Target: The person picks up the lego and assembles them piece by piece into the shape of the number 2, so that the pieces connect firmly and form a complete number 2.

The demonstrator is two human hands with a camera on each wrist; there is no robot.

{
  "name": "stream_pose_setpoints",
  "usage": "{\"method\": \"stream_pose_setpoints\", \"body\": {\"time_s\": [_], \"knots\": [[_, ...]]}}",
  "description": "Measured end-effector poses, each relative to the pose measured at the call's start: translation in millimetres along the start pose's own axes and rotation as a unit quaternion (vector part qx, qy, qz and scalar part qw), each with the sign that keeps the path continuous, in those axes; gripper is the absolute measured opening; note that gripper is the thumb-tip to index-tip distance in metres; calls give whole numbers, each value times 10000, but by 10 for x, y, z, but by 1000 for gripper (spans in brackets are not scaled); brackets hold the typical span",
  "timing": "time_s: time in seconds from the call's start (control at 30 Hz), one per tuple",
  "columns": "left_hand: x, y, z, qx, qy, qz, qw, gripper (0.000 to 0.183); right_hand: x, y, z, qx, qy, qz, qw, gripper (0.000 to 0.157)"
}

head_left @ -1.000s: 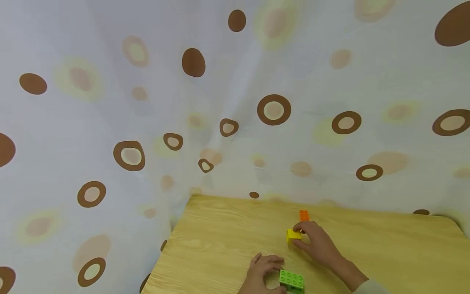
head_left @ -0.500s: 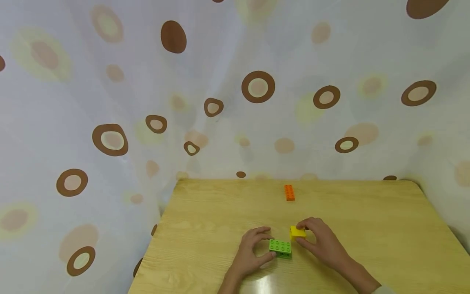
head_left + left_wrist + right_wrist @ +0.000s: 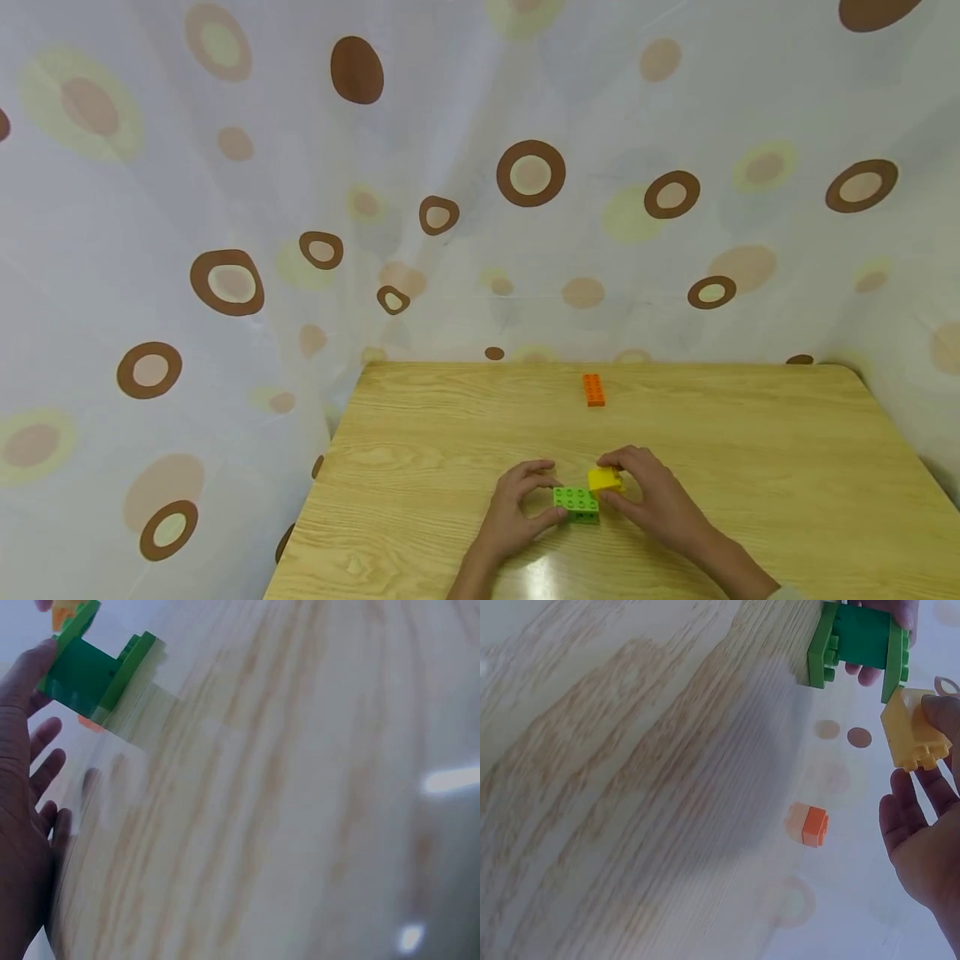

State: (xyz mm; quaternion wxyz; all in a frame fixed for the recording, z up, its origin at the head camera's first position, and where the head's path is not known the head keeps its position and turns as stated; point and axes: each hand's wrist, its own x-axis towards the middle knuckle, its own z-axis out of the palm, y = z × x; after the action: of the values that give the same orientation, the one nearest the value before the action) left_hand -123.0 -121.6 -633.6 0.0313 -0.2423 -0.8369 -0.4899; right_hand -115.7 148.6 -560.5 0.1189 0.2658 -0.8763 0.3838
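Green first: I see the bright-green studded plastic toy block with a darker green side (image 3: 576, 500) sitting on the pale wood-grain table (image 3: 435, 433), studs up, gripped by the left hand (image 3: 507, 518). The yellow plastic toy block, smooth-faced with studs on one end (image 3: 603, 481), is in the right hand (image 3: 656, 496), tilted, right at green's far right corner. Touching or just apart? Can't tell from my feeds.

For good handling here, I'd want green braced flat and square, yellow levelled before any pressure goes on, and fingertips off the meeting faces. Pushing at this tilt could nudge green askew, I'd guess.

Fingers: left thumb and forefinger are bent round green's left end, about a block's depth apart; the other fingers spread loosely, clear of it. Right thumb clamps yellow from the near side, opposed by fingers at the far side; exact contact there is partly hidden. Yellow's studs face the right palm. The flat orange studded plastic brick (image 3: 594, 390) lies farther back, untouched, well apart from both hands.
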Motion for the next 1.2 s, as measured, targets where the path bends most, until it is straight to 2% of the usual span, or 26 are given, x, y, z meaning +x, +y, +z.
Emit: {"method": "stream_pose_setpoints", "body": {"time_s": [0.2,0.47,0.77,1.2], "knots": [[-2,7,-21,-101,-7,-26,9999,31,33,-29,60,385,-63,-260,9989,55],[-10,8,-6,-68,-6,-2,10000,31,-6,-79,155,491,-3,-265,9984,66],[-13,27,-24,-93,-71,-170,9998,31,7,-133,207,444,-194,-476,9977,57],[-17,12,-30,70,-65,50,9999,32,17,-135,234,199,-121,-529,9983,50]]}}
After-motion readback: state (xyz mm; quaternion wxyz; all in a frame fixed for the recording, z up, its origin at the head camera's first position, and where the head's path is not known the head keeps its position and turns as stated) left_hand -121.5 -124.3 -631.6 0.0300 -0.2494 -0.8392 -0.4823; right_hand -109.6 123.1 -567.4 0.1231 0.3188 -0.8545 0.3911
